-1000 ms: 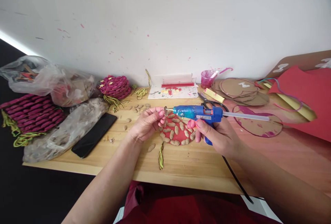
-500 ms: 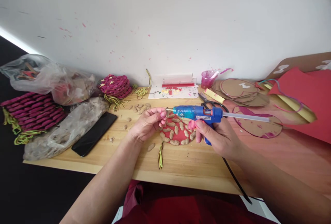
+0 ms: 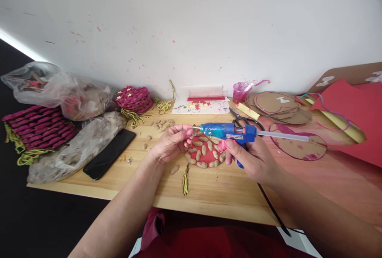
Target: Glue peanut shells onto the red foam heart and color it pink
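Observation:
My right hand (image 3: 253, 158) grips a blue hot glue gun (image 3: 229, 130), held level with its nozzle pointing left and a clear glue stick jutting out the back. My left hand (image 3: 170, 142) is closed in a pinch on a peanut shell at the nozzle tip. Just below both hands lies a red disc (image 3: 205, 152) on the wooden table, ringed and partly covered with several peanut shells. A green-yellow yarn tail (image 3: 186, 178) hangs from its near edge.
Loose peanut shells (image 3: 162, 124) lie behind my left hand. A black phone (image 3: 110, 154), plastic bags (image 3: 74, 146) and magenta woven mats (image 3: 36, 127) crowd the left. Scissors (image 3: 238, 117), a pink cup (image 3: 239, 90), cardboard discs (image 3: 277, 103) and red paper (image 3: 352, 111) fill the right. The gun's cord (image 3: 268, 206) drops over the front edge.
The glue gun nozzle and my left hand's pinch have drawn together and shifted slightly right; the rest is still.

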Demonstrator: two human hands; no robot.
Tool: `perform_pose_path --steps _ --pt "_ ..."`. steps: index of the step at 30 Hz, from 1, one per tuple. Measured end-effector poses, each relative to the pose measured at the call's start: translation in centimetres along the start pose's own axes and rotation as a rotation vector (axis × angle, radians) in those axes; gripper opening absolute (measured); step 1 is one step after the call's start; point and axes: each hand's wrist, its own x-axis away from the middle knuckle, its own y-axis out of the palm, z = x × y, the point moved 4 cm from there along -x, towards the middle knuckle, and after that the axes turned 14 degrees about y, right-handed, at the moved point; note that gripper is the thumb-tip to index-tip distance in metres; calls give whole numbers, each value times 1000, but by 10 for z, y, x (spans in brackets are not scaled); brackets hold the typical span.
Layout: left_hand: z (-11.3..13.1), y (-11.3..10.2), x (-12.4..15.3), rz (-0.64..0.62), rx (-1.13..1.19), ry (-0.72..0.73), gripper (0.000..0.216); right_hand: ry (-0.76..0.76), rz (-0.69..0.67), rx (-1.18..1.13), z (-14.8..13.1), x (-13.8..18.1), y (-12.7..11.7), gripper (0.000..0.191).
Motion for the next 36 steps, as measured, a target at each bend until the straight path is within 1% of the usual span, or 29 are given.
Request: perform_pose_path --steps 9,16,26,36 --pt "0 1 2 29 45 -15 33 15 5 -17 5 0 -1 32" --pt "-1 -1 1 -11 17 -8 38 -13 25 -14 -1 -2 -1 32" --pt "-2 -2 1 -19 21 -7 36 -57 43 4 -8 -1 -1 32" --pt "-4 -4 0 -8 52 -6 32 -44 39 1 -1 -1 -2 28"
